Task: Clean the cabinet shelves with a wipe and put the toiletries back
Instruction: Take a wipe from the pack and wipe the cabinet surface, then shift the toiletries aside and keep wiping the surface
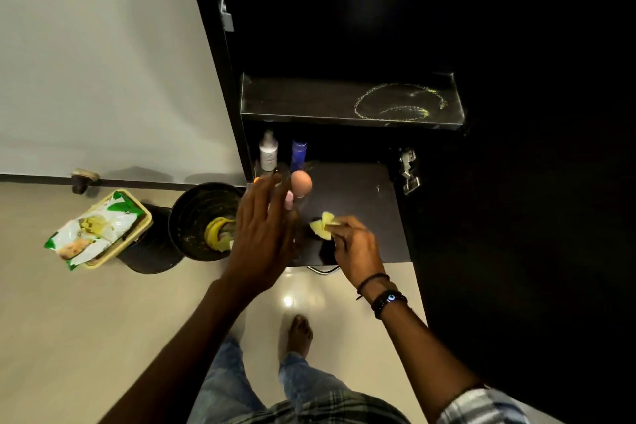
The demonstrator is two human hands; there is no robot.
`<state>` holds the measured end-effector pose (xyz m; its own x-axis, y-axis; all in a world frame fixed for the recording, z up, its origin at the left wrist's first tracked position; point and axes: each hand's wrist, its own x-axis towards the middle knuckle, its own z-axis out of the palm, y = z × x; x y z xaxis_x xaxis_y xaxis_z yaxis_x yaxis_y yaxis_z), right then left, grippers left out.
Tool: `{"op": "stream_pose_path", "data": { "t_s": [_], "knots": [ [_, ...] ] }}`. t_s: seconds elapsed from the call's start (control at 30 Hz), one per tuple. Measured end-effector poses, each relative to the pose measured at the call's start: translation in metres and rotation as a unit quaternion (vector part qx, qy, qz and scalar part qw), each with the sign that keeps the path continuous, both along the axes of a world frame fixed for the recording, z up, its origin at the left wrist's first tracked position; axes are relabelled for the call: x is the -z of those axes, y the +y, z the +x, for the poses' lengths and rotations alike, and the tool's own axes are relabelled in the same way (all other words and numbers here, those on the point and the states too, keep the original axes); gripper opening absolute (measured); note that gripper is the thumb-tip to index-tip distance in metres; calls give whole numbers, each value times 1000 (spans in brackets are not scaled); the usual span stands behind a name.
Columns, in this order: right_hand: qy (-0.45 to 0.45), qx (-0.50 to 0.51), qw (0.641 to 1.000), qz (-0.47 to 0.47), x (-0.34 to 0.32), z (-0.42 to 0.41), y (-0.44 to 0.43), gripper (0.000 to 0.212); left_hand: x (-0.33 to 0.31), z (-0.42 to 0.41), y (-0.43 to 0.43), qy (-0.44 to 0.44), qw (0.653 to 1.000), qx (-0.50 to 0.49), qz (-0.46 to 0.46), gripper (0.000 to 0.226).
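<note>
The wipe (323, 225) is bunched in my right hand's (356, 251) pinch, on the lower shelf (361, 203) just ahead of its knuckles. The white bottle (268, 151) stands upright just beyond my left hand (265, 234), the nearer one, its fingers straight and spread.

Matt black shelf (344, 203) (yellow smears above); glossy floor tile (103, 320); metal hinge (409, 169).

My right wrist wears a black beaded bracelet (389, 301) with one blue eye bead. Just beside that bracelet, toward my right hand (354, 244), runs a thin black cord (373, 280). Well up the arm from it is a pale checked sleeve (481, 406). Left of it are faded blue jeans (223, 382) and a bare foot (300, 334).
</note>
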<state>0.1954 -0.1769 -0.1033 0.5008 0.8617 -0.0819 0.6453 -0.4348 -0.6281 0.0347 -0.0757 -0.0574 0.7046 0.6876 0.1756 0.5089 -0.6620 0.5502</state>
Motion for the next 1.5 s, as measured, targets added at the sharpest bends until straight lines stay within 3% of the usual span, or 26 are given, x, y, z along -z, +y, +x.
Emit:
{"op": "stream_pose_path", "data": {
  "t_s": [0.13, 0.27, 0.43, 0.63, 0.83, 0.9, 1.03, 1.13, 1.27, 1.37, 1.5],
  "knots": [
    [-83, 11, 971, 225, -89, 8, 34, 27, 2, -8, -2, -39, 997, -61, -41, 54],
    [-125, 14, 941, 316, -142, 25, 80, 25, 8, -9, -3, -44, 995, -77, -48, 53],
    [-146, -4, 957, 253, -144, 41, 134, 28, 19, -11, -8, -50, 992, -90, -69, 53],
    [-161, -41, 972, 167, -135, 38, 141, 33, 34, -27, -10, -52, 991, -102, -75, 50],
    [-176, 5, 948, 265, -122, 16, 94, 40, 57, -44, -2, -28, 987, -136, -84, 48],
    [-144, 5, 955, 259, -101, 4, 74, 38, 68, -49, 1, -12, 986, -141, -91, 48],
    [-53, 9, 983, 177, -61, -16, 48, 42, 89, -52, 4, 31, 984, -146, -96, 47],
    [28, -40, 998, 28, -37, -21, 36, 56, 102, -54, 6, 88, 979, -146, -114, 53],
    [70, -126, 979, -142, -5, -27, 16, 80, 118, -57, 13, 166, 970, -108, -144, 65],
    [64, -139, 976, -156, 12, -42, 7, 74, 124, -55, 17, 191, 964, -85, -167, 71],
    [62, -98, 989, -97, 24, -56, 9, 52, 124, -50, 16, 212, 963, -87, -142, 66]
  ]
}}
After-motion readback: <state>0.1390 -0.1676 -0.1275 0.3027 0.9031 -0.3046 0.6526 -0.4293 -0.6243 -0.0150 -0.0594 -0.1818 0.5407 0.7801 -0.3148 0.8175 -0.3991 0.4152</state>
